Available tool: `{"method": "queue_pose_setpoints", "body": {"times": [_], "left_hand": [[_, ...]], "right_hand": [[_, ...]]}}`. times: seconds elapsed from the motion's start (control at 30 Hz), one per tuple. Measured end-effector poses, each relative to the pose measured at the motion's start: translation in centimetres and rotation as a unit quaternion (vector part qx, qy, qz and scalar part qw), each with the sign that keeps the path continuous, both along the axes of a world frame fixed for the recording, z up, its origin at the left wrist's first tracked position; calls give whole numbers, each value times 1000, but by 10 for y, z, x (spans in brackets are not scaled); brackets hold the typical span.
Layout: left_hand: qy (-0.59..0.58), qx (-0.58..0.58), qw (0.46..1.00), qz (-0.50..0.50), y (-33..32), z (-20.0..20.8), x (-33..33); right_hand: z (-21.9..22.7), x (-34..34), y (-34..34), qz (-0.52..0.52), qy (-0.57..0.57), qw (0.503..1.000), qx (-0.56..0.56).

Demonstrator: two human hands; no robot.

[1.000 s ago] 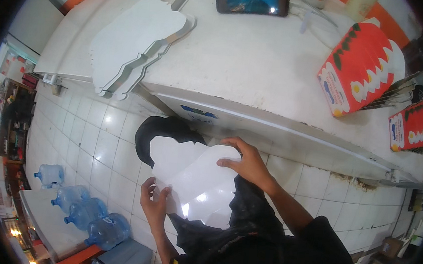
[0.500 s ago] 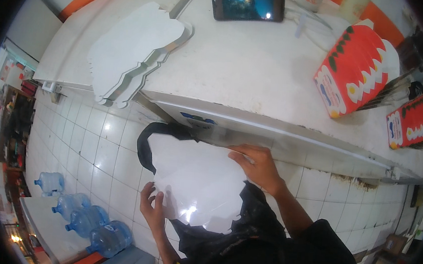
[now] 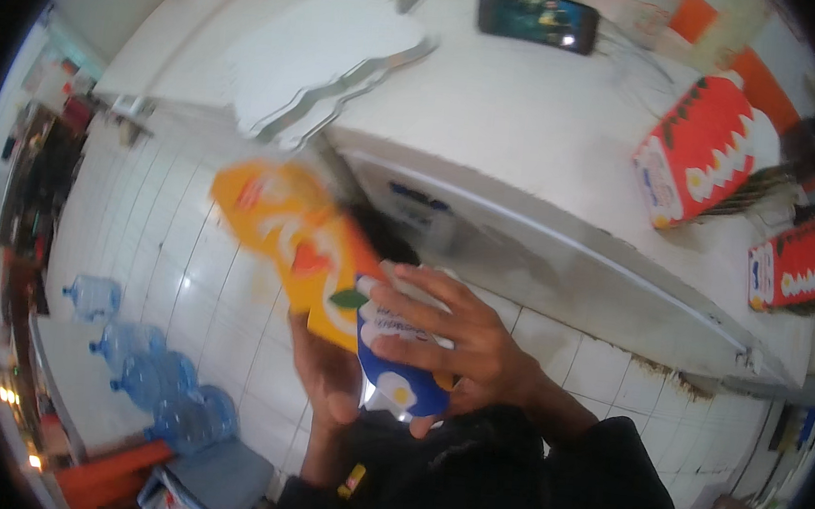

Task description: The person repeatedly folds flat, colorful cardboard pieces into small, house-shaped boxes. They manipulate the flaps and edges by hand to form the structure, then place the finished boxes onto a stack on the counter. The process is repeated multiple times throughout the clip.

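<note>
Likely the flat orange, yellow and blue printed carton sheet [image 3: 330, 268], held by left hand [image 3: 331, 373] beneath and right hand [image 3: 439, 338] across, crumples if squeezed.

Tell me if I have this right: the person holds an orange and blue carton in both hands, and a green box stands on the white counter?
Not quite. The head view shows the box on the counter is red and white, not green. Both hands, left hand and right hand, do hold the orange and blue carton.
</note>
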State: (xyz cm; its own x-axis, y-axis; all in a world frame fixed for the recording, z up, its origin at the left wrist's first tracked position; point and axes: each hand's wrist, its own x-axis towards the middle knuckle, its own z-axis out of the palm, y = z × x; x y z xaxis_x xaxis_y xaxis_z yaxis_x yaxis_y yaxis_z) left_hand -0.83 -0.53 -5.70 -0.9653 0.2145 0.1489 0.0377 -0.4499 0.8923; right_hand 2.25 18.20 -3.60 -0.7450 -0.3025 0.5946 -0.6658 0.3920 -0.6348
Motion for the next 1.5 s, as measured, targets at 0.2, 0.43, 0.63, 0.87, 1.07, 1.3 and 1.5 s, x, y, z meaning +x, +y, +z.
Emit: {"method": "queue_pose_setpoints", "body": {"times": [0.2, 0.43, 0.63, 0.87, 1.07, 1.3, 1.5], "left_hand": [[-50, 34, 993, -101, 1, 29, 1], [-87, 7, 985, -151, -22, 26, 6], [-59, -75, 977, -189, -26, 29, 4], [64, 45, 974, -214, -21, 8, 4], [-30, 146, 963, -226, -24, 1, 16], [-73, 134, 980, -130, -34, 10, 14], [-33, -75, 996, -23, -38, 6, 8]], "right_hand": [[11, -8, -10, -4, 10, 999, 50], [6, -17, -18, -113, 74, 990, 46], [22, -18, -9, -168, 102, 979, 59], [23, -10, -9, -146, 127, 981, -1], [3, -10, -19, -55, 117, 982, -141], [-6, -16, -10, 69, 57, 951, -296], [-8, -17, -12, 76, 25, 968, -239]]}}
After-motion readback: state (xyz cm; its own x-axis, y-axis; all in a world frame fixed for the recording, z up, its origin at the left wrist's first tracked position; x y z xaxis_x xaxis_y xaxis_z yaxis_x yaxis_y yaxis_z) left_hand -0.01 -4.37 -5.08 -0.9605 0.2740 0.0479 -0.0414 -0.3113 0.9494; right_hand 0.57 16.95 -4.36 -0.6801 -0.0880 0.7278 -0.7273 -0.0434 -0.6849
